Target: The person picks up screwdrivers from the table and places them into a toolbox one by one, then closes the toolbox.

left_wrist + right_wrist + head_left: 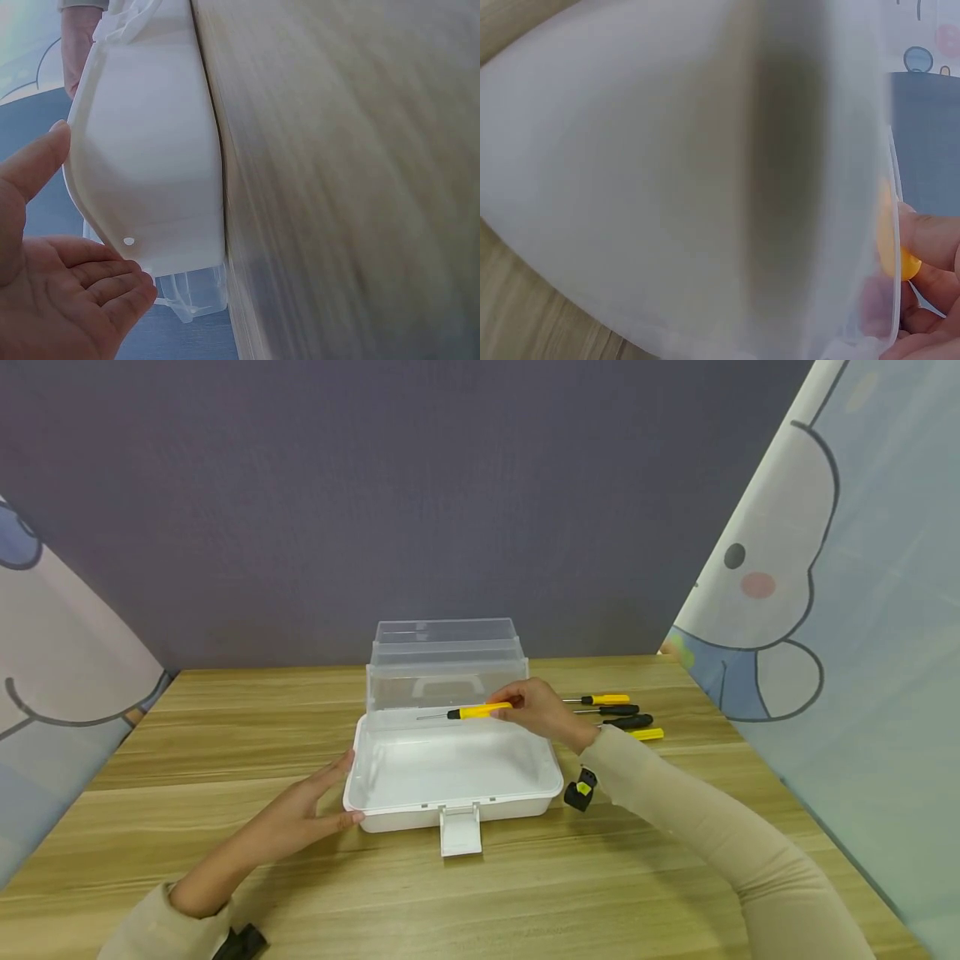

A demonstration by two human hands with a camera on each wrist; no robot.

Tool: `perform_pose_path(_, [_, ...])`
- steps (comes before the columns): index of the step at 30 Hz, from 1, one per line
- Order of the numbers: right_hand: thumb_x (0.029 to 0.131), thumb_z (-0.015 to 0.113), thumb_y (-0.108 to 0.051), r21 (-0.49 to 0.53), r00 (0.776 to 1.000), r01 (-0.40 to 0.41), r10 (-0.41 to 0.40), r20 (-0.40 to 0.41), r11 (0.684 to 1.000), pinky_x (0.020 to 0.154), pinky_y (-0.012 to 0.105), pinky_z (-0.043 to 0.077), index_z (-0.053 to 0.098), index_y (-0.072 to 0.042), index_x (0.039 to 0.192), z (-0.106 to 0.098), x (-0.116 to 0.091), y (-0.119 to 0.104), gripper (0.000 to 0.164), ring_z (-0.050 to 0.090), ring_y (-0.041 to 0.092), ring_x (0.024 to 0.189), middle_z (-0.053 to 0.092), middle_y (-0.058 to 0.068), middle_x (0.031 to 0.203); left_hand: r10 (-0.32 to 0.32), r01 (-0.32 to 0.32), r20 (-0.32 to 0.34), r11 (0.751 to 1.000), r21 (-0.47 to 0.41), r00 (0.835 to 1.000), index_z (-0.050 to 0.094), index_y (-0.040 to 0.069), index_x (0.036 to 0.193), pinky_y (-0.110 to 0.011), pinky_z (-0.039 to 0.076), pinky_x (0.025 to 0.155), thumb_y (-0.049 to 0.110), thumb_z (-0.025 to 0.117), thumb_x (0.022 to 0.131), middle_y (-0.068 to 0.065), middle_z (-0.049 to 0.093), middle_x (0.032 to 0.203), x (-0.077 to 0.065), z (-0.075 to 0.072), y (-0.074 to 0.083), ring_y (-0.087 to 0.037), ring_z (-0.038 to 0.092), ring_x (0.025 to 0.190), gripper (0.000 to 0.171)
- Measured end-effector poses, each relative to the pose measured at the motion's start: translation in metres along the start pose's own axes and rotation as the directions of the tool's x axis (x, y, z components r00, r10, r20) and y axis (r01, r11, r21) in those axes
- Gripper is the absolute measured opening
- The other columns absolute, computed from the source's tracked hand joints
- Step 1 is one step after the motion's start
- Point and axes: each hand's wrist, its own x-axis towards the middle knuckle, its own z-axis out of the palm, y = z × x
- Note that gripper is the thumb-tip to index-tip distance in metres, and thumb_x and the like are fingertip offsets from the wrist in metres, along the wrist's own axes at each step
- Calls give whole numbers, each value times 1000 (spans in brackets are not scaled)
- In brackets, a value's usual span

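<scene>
A white plastic case [450, 768] stands on the table with its clear lid [447, 664] tipped up at the back. Over the case's back part, my right hand [536, 710] pinches a screwdriver [477, 711] by its yellow handle, its thin shaft pointing left. In the right wrist view the case's wall [652, 172] covers most of the picture, with the yellow handle [909, 264] between thumb and fingers. My left hand [303, 810] rests against the case's left end; in the left wrist view its thumb and fingers [112, 289] touch the rim, fairly straight.
Several screwdrivers with black handles [628, 722] and yellow handles [609, 699] lie on the table right of the case. The latch [460, 833] hangs down at the case's front. A dark wall [420, 510] rises behind the wooden table [247, 718].
</scene>
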Motion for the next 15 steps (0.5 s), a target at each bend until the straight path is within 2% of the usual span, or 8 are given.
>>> perform_pose_path(1, [87,67,-8,-5,1000,2,-2,2,1000,62,22,46,71,-1,105,0,1,0,20,51,14,69,70,9,96,-5,5,0,1000,-2,1000,23,-4,147,-2,9,97,37,67,86,-26,24,150,0,0,0,-47,22,136,85])
perform_pose_path(9, [87,68,-9,-50,1000,-10,11,16,999,64,22,48,71,-2,105,-2,3,-1,20,54,13,71,70,9,96,-2,2,2,1000,-2,1000,23,-5,146,0,8,96,37,67,87,-26,23,150,1,0,1,-47,22,136,85])
perform_pose_path(15, [88,66,-7,-41,999,-13,14,37,999,67,23,50,70,0,107,-4,4,-3,21,57,14,75,70,11,99,-8,8,1,1000,3,1000,24,-4,146,-1,8,96,38,67,87,-25,24,150,1,0,1,-47,21,136,85])
